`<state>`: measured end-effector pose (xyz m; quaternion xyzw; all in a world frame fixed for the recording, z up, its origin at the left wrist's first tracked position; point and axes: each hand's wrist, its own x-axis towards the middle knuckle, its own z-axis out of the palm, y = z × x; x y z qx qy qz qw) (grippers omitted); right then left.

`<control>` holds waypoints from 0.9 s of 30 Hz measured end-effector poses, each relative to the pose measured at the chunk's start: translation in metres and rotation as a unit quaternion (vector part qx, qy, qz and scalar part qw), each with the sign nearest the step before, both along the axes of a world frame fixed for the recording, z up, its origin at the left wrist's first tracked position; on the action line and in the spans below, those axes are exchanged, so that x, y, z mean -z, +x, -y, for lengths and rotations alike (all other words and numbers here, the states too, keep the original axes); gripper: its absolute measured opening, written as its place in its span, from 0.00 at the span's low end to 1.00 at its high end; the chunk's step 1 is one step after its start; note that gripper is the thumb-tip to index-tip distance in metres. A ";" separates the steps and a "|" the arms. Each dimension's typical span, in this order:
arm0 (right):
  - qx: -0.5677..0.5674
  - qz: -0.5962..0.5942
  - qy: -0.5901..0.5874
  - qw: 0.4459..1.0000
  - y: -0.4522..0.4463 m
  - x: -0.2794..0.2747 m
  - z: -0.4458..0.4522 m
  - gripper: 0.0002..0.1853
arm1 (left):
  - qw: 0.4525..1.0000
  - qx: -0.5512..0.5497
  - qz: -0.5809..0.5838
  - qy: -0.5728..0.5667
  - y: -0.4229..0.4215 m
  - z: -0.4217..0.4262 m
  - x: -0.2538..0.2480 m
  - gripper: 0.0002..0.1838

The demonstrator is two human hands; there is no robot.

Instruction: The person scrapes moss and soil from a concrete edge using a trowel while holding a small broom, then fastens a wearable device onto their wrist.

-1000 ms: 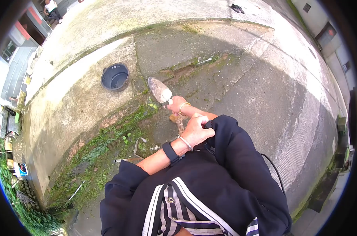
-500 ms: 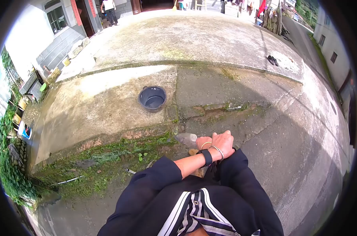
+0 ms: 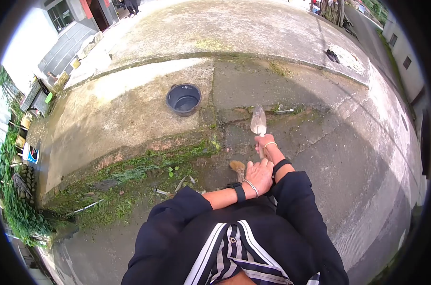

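Note:
My right hand (image 3: 264, 143) is closed round the handle of a trowel (image 3: 258, 121), whose pale, smeared blade points forward over the concrete. Just behind it, my left hand (image 3: 259, 177) lies across the inner side of my right forearm, close to the end of the trowel handle. Its fingers bend downward, and whatever they grip is hidden. Below and left of the hands a brush-like thing with tan bristles (image 3: 237, 166) shows, its lower part partly covered by my left wrist. A dark bucket (image 3: 183, 99) stands on the slab ahead, to the left.
A mossy step edge (image 3: 144, 164) crosses to my left. The raised slab has a broken edge near the trowel. Dark shoes (image 3: 333, 56) sit at the far right. A white tub (image 3: 31, 153) stands among plants at left. Part of a person (image 3: 131, 6) shows near a doorway.
My right hand and the trowel have swung forward and right; the blade pointed left before. My left hand is now behind the right one. The view has tipped down.

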<state>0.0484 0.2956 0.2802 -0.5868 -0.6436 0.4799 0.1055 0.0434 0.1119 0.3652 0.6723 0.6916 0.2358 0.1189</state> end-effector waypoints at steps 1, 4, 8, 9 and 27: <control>0.178 -0.223 -0.183 0.941 -0.005 -0.001 -0.001 0.09 | 0.998 -0.006 0.043 -0.039 -0.001 0.001 0.001 0.14; 0.266 -0.392 -0.266 0.839 -0.017 -0.013 -0.006 0.07 | 0.998 -0.032 0.055 -0.005 -0.015 -0.008 0.010 0.13; 0.278 -0.487 -0.283 0.778 -0.014 -0.028 0.002 0.10 | 0.995 -0.003 0.085 0.058 -0.037 -0.013 -0.011 0.08; 0.276 -0.404 -0.240 0.839 -0.018 -0.026 0.009 0.08 | 0.992 0.004 0.087 0.086 -0.035 -0.012 -0.021 0.09; 0.326 -0.532 -0.282 0.729 -0.026 -0.040 -0.081 0.03 | 0.924 0.005 0.381 0.032 -0.066 -0.021 0.016 0.24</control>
